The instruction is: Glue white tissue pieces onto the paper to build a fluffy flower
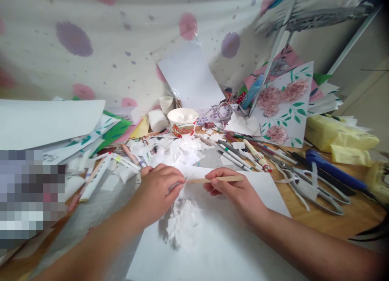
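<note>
Your two hands meet low over a white sheet (231,240) that covers the near edge of the table. A ruffled white paper cluster (184,224) lies on it just below your fingers, likely kept there so each new piece stays within reach.

Your left hand (158,190) is curled, thumb and fingertips pinched shut on a small paper strip (180,186). Your right hand (235,192) is closed around a wooden stick (220,179), held nearly level with its thin tip touching the strip at the pinch. That grip appears to let the stick work the paper while the left hand steadies it.

To your right, large scissors (306,184) and a blue-handled tool (334,171) lie on bare wood, near your right forearm. Beyond your knuckles, cut paper scraps (173,149) and loose pens (231,151) crowd the table and leave little free room ahead of the sheet.

Farther back stand a patterned paper bowl (182,121), a flower painting (284,103) propped upright and a yellow pack (337,135). Stacked sheets (45,119) overhang at left, and a flowered cloth (91,42) closes off the rear.
</note>
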Motion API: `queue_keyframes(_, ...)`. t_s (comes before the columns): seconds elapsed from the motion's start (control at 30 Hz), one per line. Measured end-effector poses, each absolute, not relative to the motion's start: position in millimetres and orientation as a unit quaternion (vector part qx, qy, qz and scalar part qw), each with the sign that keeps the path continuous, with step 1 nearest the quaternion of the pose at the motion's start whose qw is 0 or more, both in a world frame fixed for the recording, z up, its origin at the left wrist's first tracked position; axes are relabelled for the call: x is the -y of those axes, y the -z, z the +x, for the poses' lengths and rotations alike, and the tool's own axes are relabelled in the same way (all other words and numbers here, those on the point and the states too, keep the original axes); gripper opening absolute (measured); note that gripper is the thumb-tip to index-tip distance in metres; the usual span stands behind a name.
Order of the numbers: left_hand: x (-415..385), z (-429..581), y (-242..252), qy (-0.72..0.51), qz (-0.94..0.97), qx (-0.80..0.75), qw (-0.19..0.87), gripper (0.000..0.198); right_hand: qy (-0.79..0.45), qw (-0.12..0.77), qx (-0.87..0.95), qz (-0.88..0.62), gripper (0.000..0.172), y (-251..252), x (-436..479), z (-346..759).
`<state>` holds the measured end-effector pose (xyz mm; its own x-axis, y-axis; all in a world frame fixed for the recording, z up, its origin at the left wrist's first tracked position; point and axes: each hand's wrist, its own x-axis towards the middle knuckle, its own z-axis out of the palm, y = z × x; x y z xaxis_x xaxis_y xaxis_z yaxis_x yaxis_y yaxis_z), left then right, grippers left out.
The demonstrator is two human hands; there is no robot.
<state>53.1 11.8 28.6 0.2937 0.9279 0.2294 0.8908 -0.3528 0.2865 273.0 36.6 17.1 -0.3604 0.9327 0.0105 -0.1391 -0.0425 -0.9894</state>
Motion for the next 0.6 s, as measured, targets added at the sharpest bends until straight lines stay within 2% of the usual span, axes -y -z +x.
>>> queue_keyframes(0.1,-9.6,54.2,-32.0,-0.212,0.799,-0.559,0.067,0.024,-0.613,0.444,0.556,-0.343,0.019,-19.7,-33.3,277.4)
queue_keyframes(0.3,6.2,62.4,-52.9,-0.286,0.817,-0.469,0.174,0.012,-0.601,0.469,0.580,-0.288,0.006,-40.4,-11.6,297.9)
queue_keyframes(0.43,13.3,65.8,-63.0,-0.272,0.830,-0.416,0.252,0.001,-0.588,0.467,0.596,-0.285,0.006,-58.8,-0.5,304.7)
queue_keyframes(0.6,10.4,64.8,-60.0,-0.185,0.820,-0.473,0.265,0.012,-0.579,0.429,0.608,-0.334,0.006,-58.5,-2.7,297.3)
